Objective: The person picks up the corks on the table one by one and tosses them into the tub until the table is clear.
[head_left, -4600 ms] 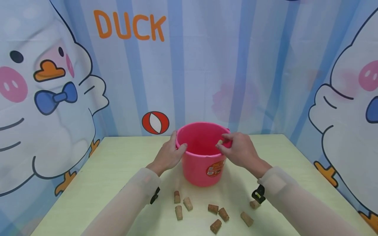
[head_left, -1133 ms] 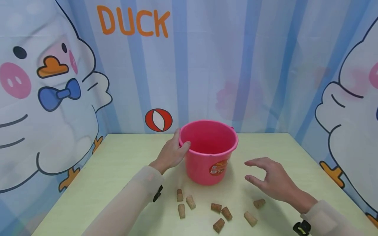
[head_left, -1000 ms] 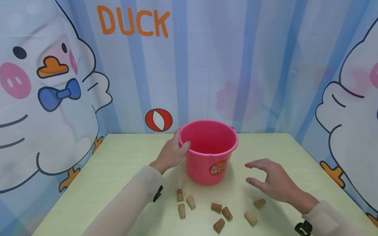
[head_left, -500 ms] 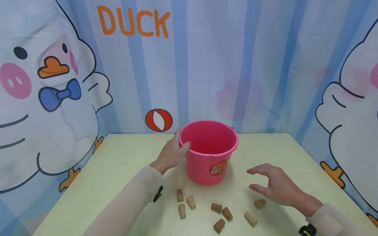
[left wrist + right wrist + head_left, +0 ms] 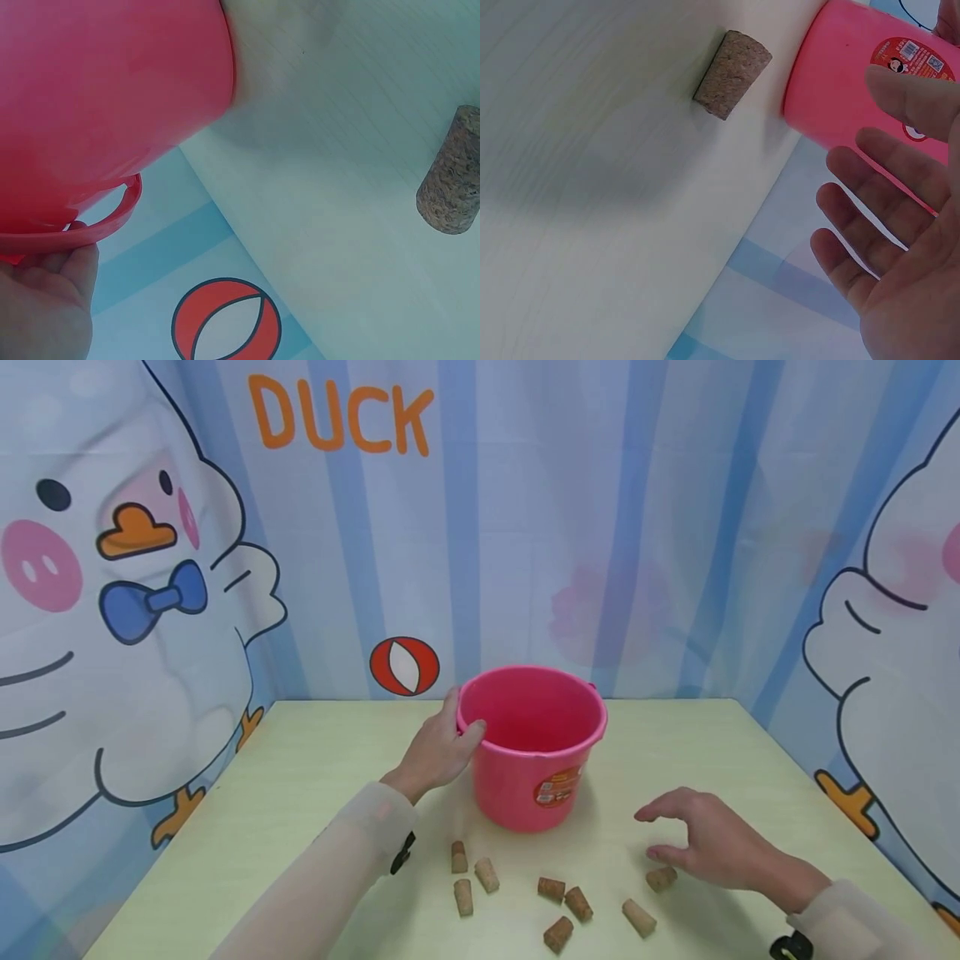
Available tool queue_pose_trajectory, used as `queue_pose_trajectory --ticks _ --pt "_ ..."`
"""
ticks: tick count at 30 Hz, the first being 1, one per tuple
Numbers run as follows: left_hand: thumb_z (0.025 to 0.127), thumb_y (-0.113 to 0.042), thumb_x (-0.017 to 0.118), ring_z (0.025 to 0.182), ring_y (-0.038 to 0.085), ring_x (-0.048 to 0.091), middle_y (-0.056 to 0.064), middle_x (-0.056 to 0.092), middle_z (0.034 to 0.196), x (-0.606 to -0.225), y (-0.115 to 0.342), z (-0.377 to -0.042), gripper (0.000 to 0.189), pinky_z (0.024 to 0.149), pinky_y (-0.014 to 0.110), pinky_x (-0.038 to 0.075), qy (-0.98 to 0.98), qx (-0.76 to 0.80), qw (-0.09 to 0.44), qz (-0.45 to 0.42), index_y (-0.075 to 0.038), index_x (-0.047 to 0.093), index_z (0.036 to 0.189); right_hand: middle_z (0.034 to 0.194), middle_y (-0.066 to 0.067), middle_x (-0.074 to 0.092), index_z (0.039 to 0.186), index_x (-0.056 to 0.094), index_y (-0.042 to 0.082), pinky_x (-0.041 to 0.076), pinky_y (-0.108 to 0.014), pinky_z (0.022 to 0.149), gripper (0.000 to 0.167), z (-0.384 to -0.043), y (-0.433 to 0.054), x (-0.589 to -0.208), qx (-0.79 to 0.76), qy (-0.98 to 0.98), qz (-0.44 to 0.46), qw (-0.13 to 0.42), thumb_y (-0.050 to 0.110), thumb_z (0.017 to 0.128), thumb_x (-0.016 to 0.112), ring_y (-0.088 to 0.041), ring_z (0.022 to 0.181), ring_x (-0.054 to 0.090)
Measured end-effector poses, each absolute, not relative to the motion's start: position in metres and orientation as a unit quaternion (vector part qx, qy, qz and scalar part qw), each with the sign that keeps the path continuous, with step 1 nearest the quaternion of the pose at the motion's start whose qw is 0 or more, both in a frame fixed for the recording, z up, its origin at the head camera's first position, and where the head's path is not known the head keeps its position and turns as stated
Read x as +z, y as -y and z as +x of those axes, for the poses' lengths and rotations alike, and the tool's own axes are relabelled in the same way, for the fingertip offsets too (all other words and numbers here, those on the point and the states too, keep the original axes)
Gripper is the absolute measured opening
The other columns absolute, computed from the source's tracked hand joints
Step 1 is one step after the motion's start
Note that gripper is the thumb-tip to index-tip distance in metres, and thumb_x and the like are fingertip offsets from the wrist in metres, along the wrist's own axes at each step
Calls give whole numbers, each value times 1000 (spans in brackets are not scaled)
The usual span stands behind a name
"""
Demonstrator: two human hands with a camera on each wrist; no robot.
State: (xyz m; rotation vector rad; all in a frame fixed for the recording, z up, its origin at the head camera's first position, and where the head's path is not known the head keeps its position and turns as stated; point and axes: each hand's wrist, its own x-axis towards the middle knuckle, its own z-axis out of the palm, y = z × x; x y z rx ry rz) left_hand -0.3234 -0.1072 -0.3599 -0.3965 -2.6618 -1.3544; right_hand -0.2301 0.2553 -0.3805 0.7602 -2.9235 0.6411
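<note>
A pink bucket [image 5: 517,789] stands upright on the table, an orange label on its front. My left hand [image 5: 435,752] grips its rim at the left, thumb over the edge; in the left wrist view the fingers [image 5: 79,270] curl at the rim beside the pink handle. To the right of the bucket, my right hand [image 5: 708,839] hovers with fingers spread and holds nothing. Just below its thumb lies a cork [image 5: 661,879], also seen as a cork [image 5: 732,75] in the right wrist view. A paler cork [image 5: 639,917] lies nearer the front.
Several more corks lie in front of the bucket: a trio around a dark cork [image 5: 578,904] in the middle and another around a light cork [image 5: 463,897] at the left. Behind the pale table [image 5: 337,760] hangs a duck-print curtain [image 5: 517,527].
My right hand, which held a cork over the bucket's rim earlier, has let it go and moved right and down toward the cork on the right. The left hand keeps its grip.
</note>
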Motion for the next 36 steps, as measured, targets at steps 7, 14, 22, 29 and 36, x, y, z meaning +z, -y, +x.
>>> queue_pose_trajectory --ticks 7,14,22,29,36 --pt "97 -34 66 129 25 52 2 47 151 -360 108 -324 85 88 40 60 883 -446 63 -131 -18 15 164 112 7 72 114 76 15 54 -52 92 35 -230 -259 -385 199 946 256 -6 23 82 86 -27 110 65" --pt "97 -33 66 128 24 52 2 47 150 -361 108 -324 84 87 39 60 882 -449 61 -133 -20 17 163 111 6 72 114 76 14 54 -53 92 40 -231 -261 -388 196 947 251 -44 32 79 88 -27 109 66" --pt "96 -33 66 126 24 53 3 49 148 -359 108 -322 83 87 39 60 882 -447 61 -137 -19 18 162 106 8 72 109 78 16 56 -49 87 31 -232 -265 -392 160 947 275 -54 24 81 87 -24 103 67" --pt "96 -32 67 125 24 53 4 49 148 -359 108 -322 81 87 39 60 879 -451 63 -139 -19 21 162 99 13 72 101 79 21 58 -42 82 25 -234 -268 -400 121 942 310 -32 13 78 87 -15 95 67" --pt "96 -31 67 124 23 54 3 50 147 -359 108 -322 81 86 38 60 880 -449 67 -140 -19 22 161 96 14 72 97 79 22 57 -41 81 28 -232 -266 -405 116 935 336 -8 7 75 88 -12 92 66"
